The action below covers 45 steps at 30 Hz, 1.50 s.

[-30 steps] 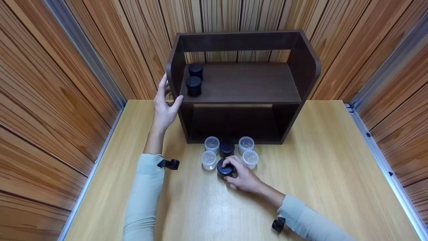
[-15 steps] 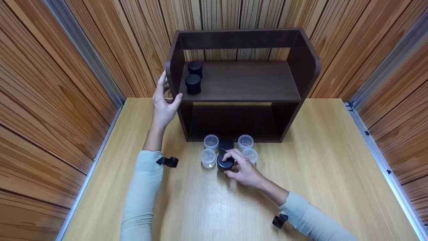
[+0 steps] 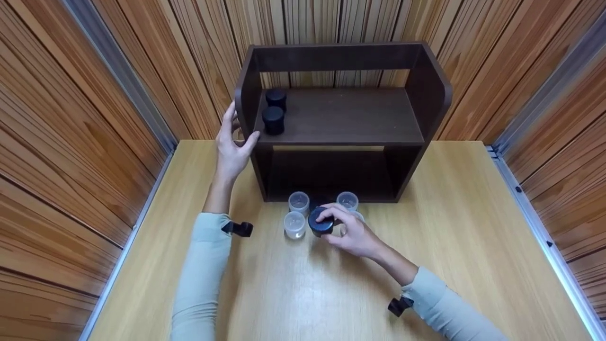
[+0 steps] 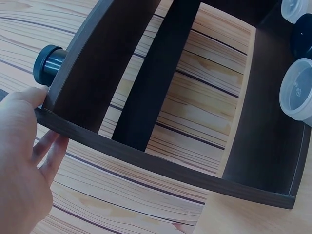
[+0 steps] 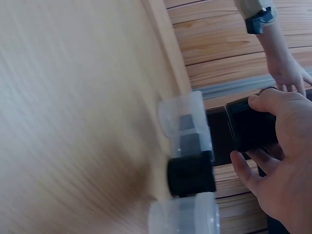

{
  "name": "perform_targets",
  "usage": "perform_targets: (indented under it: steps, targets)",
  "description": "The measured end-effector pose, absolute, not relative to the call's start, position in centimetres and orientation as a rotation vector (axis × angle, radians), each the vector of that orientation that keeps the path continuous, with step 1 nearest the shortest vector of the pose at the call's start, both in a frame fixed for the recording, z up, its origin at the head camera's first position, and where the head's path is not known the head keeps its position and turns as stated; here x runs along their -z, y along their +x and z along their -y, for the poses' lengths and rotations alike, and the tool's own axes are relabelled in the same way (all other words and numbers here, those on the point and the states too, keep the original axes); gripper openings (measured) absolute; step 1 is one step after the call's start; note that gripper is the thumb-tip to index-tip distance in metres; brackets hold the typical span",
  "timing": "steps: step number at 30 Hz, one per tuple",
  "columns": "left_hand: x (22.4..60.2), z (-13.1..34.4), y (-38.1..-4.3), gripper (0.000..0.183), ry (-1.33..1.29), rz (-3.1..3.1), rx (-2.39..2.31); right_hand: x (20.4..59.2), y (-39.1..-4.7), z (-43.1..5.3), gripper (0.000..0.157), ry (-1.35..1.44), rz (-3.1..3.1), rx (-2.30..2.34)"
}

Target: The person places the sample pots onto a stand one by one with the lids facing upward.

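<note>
My right hand [image 3: 352, 232] pinches a round black jar [image 3: 320, 223] by its sides, fingers over the lid. In the right wrist view that jar [image 5: 251, 124] is off the table, above another black jar [image 5: 191, 174] that stands among clear plastic cups. My left hand [image 3: 232, 154] grips the left side panel of a dark brown two-tier shelf [image 3: 350, 116], thumb at the front edge and fingers on the outside. Two more black jars, a front one [image 3: 273, 121] and a rear one [image 3: 276, 98], stand at the left end of the upper tier.
Several clear plastic cups stand just before the shelf, among them a left front cup [image 3: 295, 224] and a right rear cup [image 3: 348, 200]. The right front cup is partly behind my right hand. Wood-look walls [image 3: 71, 118] enclose the light wooden table [image 3: 284, 293].
My right hand has lifted the black jar from the table and moved it slightly toward the shelf. The left hand stays on the shelf's side panel.
</note>
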<state>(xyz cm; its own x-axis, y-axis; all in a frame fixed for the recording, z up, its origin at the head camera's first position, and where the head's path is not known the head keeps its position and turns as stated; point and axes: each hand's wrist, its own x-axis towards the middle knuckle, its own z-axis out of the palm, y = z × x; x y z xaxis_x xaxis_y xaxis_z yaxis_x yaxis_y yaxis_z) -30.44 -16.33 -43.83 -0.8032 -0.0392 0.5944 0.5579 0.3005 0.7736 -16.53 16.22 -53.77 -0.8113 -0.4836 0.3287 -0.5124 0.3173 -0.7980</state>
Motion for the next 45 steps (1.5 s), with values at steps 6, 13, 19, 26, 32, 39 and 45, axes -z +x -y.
perform_targets:
  steps: [6, 13, 19, 26, 32, 39, 45]
  targets:
    - [44.1, 16.4, -30.4, 0.079, -0.454, 2.048, 1.519, 52.3, -17.0, -16.8, 0.036, 0.972, 2.483, -1.581]
    - [44.1, 16.2, -30.4, 0.078, -0.456, 2.044, 1.536, 50.3, -17.9, -17.4, 0.036, 1.006, 2.441, -1.603]
    - [44.2, 16.2, -30.5, 0.077, -0.452, 2.05, 1.525, 48.7, -18.6, -17.5, 0.037, 1.06, 2.348, -1.663]
    - [44.2, 16.2, -30.4, 0.077, -0.446, 2.055, 1.518, 47.1, -19.4, -17.0, 0.038, 1.072, 2.256, -1.749]
    - [44.2, 16.1, -30.4, 0.077, -0.439, 2.056, 1.516, 45.9, -19.9, -16.5, 0.04, 1.04, 2.248, -1.789]
    - [44.2, 16.2, -30.2, 0.077, -0.427, 2.069, 1.504, 44.2, -20.8, -16.0, 0.046, 0.964, 2.241, -1.815]
    - [44.1, 16.1, -30.2, 0.076, -0.42, 2.081, 1.499, 43.1, -21.9, -15.2, 0.049, 0.848, 2.199, -1.849]
